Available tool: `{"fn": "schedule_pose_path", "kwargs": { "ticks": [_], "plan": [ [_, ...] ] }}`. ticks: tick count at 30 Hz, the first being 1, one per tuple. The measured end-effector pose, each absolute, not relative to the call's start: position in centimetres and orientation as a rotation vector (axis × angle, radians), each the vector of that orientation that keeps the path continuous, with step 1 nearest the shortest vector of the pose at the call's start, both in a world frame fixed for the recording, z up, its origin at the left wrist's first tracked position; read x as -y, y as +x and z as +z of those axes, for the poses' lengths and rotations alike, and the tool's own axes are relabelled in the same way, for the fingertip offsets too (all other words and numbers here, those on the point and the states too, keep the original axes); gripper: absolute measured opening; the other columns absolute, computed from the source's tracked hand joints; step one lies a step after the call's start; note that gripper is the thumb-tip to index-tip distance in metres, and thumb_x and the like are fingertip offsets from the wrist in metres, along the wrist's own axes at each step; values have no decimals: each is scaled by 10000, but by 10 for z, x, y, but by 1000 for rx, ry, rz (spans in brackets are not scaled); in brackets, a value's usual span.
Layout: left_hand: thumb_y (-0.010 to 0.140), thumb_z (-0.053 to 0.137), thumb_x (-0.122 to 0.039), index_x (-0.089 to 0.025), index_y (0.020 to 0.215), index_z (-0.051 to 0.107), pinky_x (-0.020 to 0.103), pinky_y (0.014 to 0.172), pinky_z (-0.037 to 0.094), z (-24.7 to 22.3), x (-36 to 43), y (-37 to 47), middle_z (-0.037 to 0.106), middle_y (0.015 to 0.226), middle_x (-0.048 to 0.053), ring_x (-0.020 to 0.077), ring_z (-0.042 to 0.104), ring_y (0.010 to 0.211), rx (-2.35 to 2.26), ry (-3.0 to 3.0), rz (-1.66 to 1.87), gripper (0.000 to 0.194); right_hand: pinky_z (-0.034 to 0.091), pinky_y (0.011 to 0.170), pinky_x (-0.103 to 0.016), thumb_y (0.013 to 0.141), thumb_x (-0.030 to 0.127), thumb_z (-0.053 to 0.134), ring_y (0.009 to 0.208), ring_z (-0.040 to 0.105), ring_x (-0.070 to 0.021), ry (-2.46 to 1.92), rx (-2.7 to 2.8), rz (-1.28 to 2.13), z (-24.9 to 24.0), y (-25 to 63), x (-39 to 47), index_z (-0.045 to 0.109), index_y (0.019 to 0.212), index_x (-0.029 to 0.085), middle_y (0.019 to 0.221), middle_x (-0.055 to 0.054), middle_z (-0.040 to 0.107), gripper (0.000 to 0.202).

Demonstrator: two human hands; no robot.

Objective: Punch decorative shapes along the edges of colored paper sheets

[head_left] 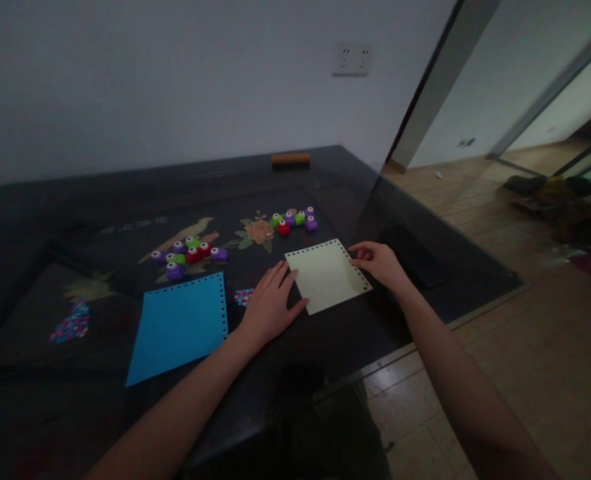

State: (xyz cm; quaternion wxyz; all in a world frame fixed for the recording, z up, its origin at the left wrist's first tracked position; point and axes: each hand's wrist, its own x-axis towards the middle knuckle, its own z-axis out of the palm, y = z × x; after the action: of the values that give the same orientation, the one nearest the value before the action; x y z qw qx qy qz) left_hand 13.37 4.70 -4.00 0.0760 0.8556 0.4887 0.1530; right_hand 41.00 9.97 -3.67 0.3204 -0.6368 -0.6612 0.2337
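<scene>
A pale yellow sheet of paper [328, 277] lies flat on the dark table, with small holes along its top and right edges. My left hand [270, 303] rests across its left edge, fingers spread and palm down. At the right edge is my right hand [378, 261], its thumb and forefinger bent towards the holes with a gap between them. A blue sheet [180, 327], also holed along its top and right edges, lies left of my left forearm. Small coloured paper bits [244, 297] show beside my left hand, which partly hides them.
Small purple, green and red pieces with eye-like tops form a left group [188, 255] and a right group [295, 220]. More coloured bits [73, 322] lie far left. A brown cylinder [290, 159] sits near the wall; a dark flat object [410, 257] lies right of my right hand.
</scene>
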Motion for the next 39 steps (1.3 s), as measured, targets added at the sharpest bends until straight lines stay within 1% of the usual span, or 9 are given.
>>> {"fn": "schedule_pose_path", "kwargs": {
  "ticks": [8, 15, 18, 21, 25, 27, 31, 34, 39],
  "plan": [
    [849, 517, -467, -106, 1312, 459, 460, 1100, 304, -39, -46, 134, 405, 1437, 176, 297, 309, 1361, -1476, 2570, 443, 589, 397, 541, -271, 653, 249, 706, 561, 489, -130, -1678, 1754, 595, -35, 410, -99, 704, 893, 172, 675, -5, 573, 252],
    [847, 525, -457, -136, 1313, 445, 472, 1102, 304, -40, -46, 133, 423, 1428, 163, 284, 318, 1359, -1469, 2573, 497, 571, 403, 541, -273, 680, 292, 687, 562, 499, -136, -1670, 1732, 630, -35, 411, -99, 704, 901, 175, 677, -13, 595, 251],
    [873, 501, -401, -117, 1326, 415, 458, 1138, 241, -39, -45, 132, 461, 1401, 157, 251, 346, 1347, -1429, 2601, 574, 541, 399, 546, -279, 693, 308, 679, 562, 496, -139, -1664, 1732, 617, -35, 412, -99, 704, 898, 168, 678, -19, 600, 249],
    [899, 463, -288, -107, 1318, 416, 435, 1151, 216, -36, -46, 130, 510, 1362, 135, 215, 398, 1315, -1420, 2587, 689, 459, 398, 558, -286, 702, 310, 667, 565, 498, -141, -1665, 1734, 592, -35, 412, -99, 707, 887, 163, 685, -25, 608, 239],
    [888, 432, -159, -138, 1248, 491, 418, 1137, 255, -20, -51, 124, 583, 1279, 96, 187, 484, 1240, -1465, 2466, 833, 365, 404, 557, -288, 717, 327, 645, 568, 510, -148, -1659, 1738, 582, -36, 413, -100, 707, 881, 174, 679, -25, 613, 231],
    [892, 407, -139, -173, 1179, 543, 412, 1104, 318, -8, -53, 117, 623, 1216, 61, 175, 539, 1173, -1468, 2376, 896, 320, 406, 551, -289, 723, 346, 637, 568, 515, -153, -1652, 1746, 586, -37, 414, -101, 708, 886, 172, 669, -27, 609, 249],
    [896, 415, -180, -206, 1074, 600, 353, 919, 490, 15, -54, 88, 673, 1080, 35, 175, 613, 1027, -1452, 2253, 1014, 258, 406, 542, -295, 729, 386, 624, 565, 527, -162, -1663, 1737, 593, -40, 416, -103, 709, 896, 157, 662, -39, 619, 296],
    [898, 426, -234, -203, 1044, 620, 361, 872, 502, 16, -53, 49, 687, 1014, 42, 190, 634, 957, -1510, 2253, 993, 245, 413, 533, -293, 726, 400, 616, 563, 540, -162, -1664, 1705, 619, -41, 417, -104, 705, 898, 150, 684, -51, 640, 316],
    [889, 414, -300, -177, 1044, 628, 397, 898, 479, -6, -53, -34, 676, 1064, 92, 236, 622, 997, -1710, 2298, 845, 292, 443, 521, -292, 725, 408, 585, 548, 570, -163, -1663, 1612, 631, -40, 415, -105, 696, 889, 134, 706, -72, 677, 338]
  ]
}}
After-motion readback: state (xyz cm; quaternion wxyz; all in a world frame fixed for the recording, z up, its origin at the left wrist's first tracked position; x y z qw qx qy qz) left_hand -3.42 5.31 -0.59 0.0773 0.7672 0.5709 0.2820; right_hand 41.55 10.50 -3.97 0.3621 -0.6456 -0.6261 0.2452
